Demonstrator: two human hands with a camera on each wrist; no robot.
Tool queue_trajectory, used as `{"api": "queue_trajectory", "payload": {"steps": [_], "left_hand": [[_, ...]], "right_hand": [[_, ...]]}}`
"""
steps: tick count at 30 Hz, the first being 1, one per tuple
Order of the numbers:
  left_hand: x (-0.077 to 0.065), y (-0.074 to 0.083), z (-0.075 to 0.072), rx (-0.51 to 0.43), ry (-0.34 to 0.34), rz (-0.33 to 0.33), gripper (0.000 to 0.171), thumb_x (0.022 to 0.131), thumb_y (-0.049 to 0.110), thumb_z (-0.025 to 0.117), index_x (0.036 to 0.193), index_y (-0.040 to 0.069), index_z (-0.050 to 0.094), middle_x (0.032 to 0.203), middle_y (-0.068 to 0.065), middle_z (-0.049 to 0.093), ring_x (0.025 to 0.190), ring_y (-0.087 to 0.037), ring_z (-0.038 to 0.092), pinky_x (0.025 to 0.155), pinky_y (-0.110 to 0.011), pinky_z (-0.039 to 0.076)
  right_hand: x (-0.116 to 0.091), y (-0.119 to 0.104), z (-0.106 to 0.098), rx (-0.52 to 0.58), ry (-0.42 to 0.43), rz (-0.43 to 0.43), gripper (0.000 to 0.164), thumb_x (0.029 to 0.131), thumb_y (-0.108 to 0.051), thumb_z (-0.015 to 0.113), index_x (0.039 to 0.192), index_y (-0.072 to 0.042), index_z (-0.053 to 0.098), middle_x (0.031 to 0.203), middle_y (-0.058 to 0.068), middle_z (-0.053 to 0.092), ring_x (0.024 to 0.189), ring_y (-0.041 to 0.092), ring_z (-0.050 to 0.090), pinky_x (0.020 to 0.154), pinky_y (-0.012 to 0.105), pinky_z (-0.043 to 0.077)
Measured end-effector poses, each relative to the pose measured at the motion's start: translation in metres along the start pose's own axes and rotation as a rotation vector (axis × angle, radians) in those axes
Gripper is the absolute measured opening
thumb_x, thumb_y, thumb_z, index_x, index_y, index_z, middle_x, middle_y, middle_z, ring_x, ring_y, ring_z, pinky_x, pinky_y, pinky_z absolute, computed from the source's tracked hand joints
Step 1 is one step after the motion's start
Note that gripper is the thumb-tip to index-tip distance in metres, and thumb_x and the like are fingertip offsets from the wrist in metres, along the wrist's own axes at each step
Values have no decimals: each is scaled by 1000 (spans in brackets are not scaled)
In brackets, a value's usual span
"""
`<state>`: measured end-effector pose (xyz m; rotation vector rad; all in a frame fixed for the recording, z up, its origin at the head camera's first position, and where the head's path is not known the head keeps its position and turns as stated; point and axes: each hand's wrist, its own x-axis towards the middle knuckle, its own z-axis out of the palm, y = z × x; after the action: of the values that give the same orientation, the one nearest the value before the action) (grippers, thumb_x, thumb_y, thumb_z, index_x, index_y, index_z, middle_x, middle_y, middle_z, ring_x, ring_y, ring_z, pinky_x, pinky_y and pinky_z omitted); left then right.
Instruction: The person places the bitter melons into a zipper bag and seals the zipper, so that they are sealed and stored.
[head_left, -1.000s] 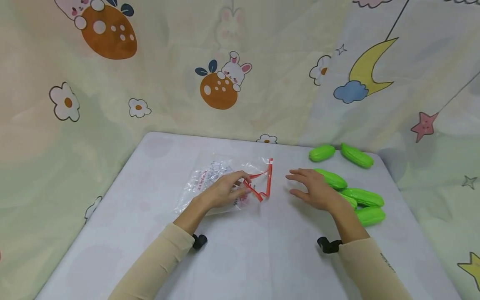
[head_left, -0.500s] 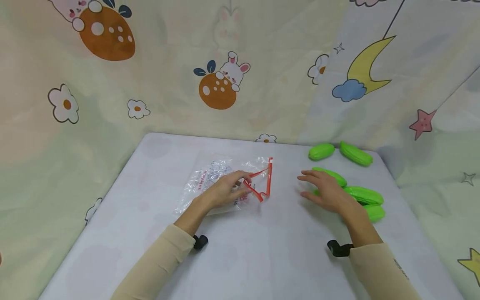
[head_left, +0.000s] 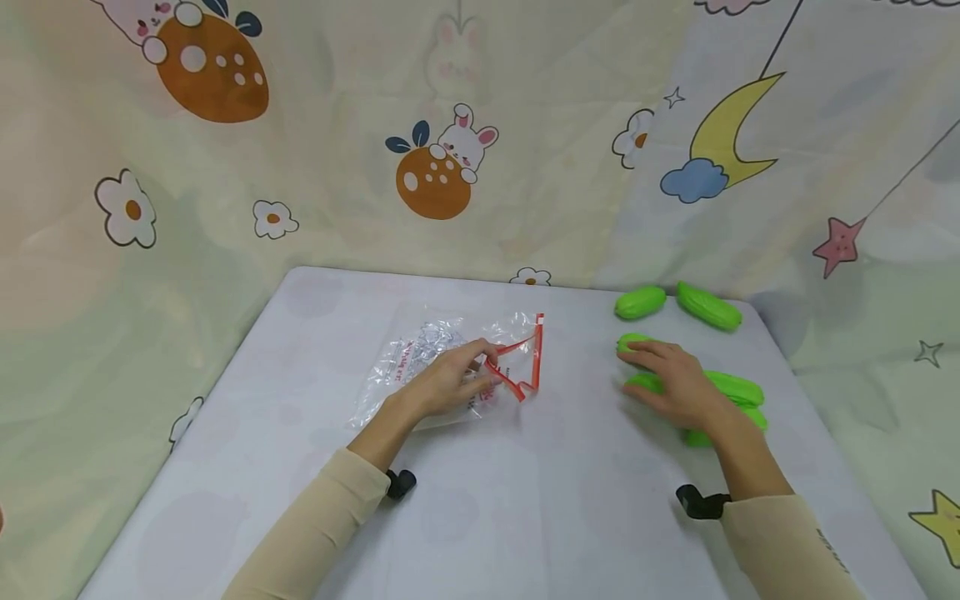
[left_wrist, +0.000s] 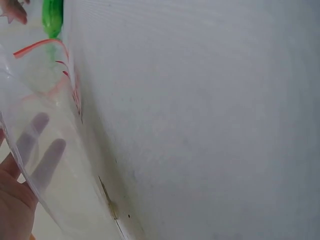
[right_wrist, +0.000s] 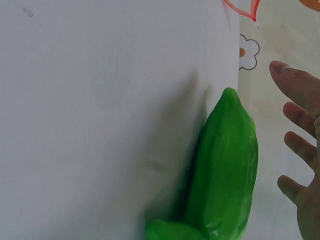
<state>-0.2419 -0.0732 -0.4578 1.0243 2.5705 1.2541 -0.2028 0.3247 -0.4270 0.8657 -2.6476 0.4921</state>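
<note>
A clear plastic zip bag with a red-edged mouth lies on the table, its mouth facing right. My left hand holds the upper edge of that mouth raised, leaving a gap under it; in the left wrist view, fingers show through the film. Over a group of glossy green ridged cucumbers hovers my right hand, fingers spread and thumb apart. One cucumber lies beside these fingers in the right wrist view, with a gap between them. The hand hides part of the group in the head view.
Two more green cucumbers, one shorter and one longer, lie at the table's back right. The white-covered table meets a patterned cloth backdrop at its rear edge.
My right hand has moved rightward from beside the cucumbers to over them. The left hand has kept its place on the bag.
</note>
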Motion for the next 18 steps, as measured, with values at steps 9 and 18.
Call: {"api": "queue_trajectory", "payload": {"steps": [9,18], "left_hand": [[0,-2,-1,28,14,0,28,101,31,67,126,21,56,128,3,66,115,-22,69,99,-41,56],[0,-3,-1,36,15,1,30,101,28,68,127,19,56,126,3,65,114,-21,68,98,-40,56]], "right_hand": [[-13,4,-3,7,-14,66,52,79,-11,87,128,-4,69,132,20,62,116,46,57,93,64,44],[-24,7,-6,-3,-72,106,52,82,-13,85,130,-4,66,132,22,60,116,49,55,91,68,44]]}}
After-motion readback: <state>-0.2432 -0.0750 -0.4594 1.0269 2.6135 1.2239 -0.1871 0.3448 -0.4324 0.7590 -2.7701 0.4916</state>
